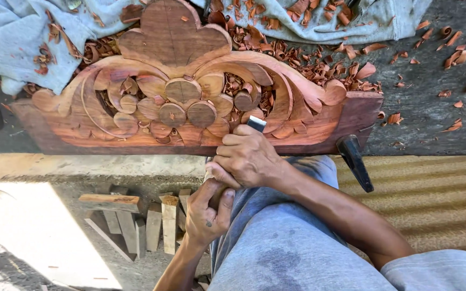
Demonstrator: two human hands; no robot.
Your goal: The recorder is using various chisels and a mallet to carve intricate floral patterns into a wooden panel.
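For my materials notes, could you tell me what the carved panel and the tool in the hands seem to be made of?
The carved panel looks like raw reddish-brown hardwood, unfinished: visible grain, matching curled shavings around it. The tool shows a grey metallic blade tip, probably steel; its handle is hidden by the right hand and left hand.

Soft, even daylight falls on the carved wooden panel (190,97) with barely any shadow, everything stays sharp, and only the sunlit floor patch (39,231) at lower left glares white.
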